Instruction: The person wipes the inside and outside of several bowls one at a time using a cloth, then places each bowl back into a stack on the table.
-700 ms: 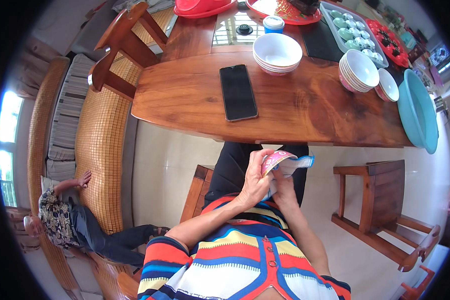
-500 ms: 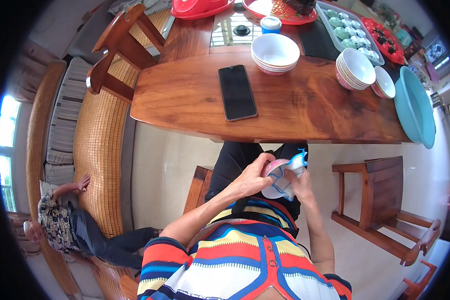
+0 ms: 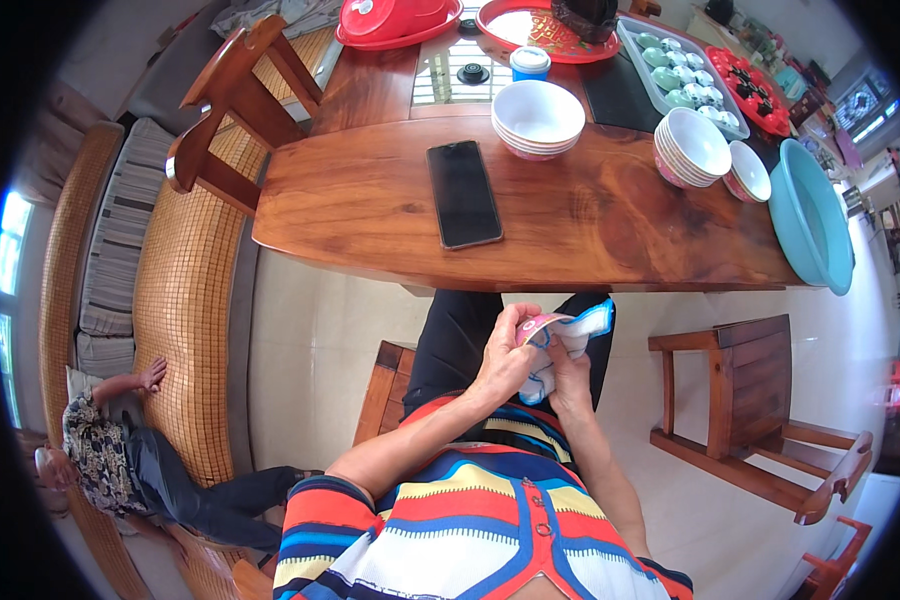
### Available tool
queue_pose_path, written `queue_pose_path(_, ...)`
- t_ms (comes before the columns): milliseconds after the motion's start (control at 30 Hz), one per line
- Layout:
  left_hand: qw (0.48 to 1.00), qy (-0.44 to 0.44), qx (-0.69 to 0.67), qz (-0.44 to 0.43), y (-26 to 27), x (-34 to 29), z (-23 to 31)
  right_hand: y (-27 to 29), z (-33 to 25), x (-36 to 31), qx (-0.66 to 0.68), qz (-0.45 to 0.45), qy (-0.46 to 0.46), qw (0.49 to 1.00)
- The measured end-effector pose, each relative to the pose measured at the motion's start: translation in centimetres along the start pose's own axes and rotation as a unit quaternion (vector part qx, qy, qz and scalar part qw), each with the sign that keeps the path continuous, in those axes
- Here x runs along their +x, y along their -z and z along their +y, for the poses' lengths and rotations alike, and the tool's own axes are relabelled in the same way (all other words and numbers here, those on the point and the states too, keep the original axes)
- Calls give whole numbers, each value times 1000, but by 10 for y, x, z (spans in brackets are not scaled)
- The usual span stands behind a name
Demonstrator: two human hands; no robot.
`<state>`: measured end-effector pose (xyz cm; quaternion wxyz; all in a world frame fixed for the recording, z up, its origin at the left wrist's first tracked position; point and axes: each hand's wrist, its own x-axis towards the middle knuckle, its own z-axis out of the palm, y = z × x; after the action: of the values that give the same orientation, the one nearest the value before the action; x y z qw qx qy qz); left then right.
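Over my lap, my left hand (image 3: pixel 506 352) is closed on a small bowl (image 3: pixel 536 325) with a pink outside, tilted so its rim stands up. My right hand (image 3: pixel 572 380) grips a white cloth with blue edging (image 3: pixel 592 320), pressed against the bowl; part of the cloth hangs below the fingers. The hands and cloth hide most of the bowl's inside. Ahead on the wooden table (image 3: pixel 370 215) lies a black phone (image 3: pixel 466 195). Behind it stands a stack of white bowls (image 3: pixel 537 115).
Right on the table are another bowl stack (image 3: pixel 692 145), a smaller bowl (image 3: pixel 748 172) and a light-blue basin (image 3: pixel 810 220). Farther back, a tray (image 3: pixel 625 62) holds several cups. A wooden chair (image 3: pixel 750 395) stands at right. Someone reclines on the sofa (image 3: pixel 185 300) at left.
My hands have turned the bowl, so its inside shows less and its pink outside faces up more. The cloth has shifted with my right hand. The view has moved slightly.
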<state>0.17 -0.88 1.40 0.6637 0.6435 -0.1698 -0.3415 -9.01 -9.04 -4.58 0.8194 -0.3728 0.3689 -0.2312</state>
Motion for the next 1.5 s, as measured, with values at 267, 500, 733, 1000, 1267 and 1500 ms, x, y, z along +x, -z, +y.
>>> queue_pose_path(267,984,-117,129,-36,-3,-3,-19,30,-4,6,52,-57,-82,994)
queue_pose_path(500,739,-333,529,-252,9,-17,19,67,-45,5,-43,-81,-162,983)
queue_pose_path(733,690,-372,539,-307,2,-3,-37,64,-56,11,-53,-76,-145,985)
queue_pose_path(1000,912,-194,285,-222,-2,-12,-19,86,-48,31,-124,59,63,989)
queue_pose_path(1267,986,59,54,-144,8,-4,-35,23,-91,-22,-386,-70,172,903)
queue_pose_path(1500,981,79,-112,-135,7,-8,-32,-9,-59,-34,-552,-109,340,753)
